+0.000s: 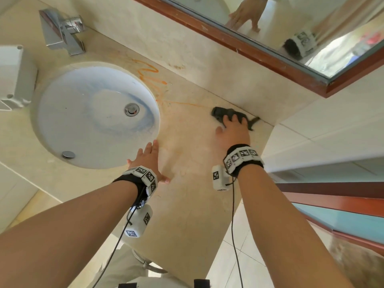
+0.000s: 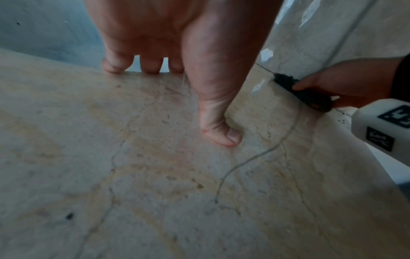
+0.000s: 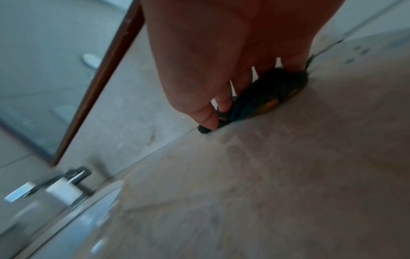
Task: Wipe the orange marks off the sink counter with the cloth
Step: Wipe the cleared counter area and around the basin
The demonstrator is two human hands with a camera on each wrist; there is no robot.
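Observation:
Orange scribbles [image 1: 148,74] run over the beige sink counter [image 1: 187,183] just right of the basin, with a thin orange line [image 1: 182,103] trailing toward the back wall. A dark cloth [image 1: 220,113] lies bunched where counter meets wall. My right hand [image 1: 233,122] presses on it with straight fingers, thumb spread to the left off the cloth. In the right wrist view the cloth [image 3: 266,98] shows an orange stain along its lower edge. My left hand [image 1: 148,154] lies flat on the counter, its fingertips [image 2: 150,70] at the basin's rim and holding nothing.
The round white basin [image 1: 83,121] fills the left side, with a chrome faucet [image 1: 62,32] behind it and a white plastic box [image 1: 14,75] at far left. A wood-framed mirror [image 1: 291,28] hangs above the back wall. The counter ends just right of my right wrist.

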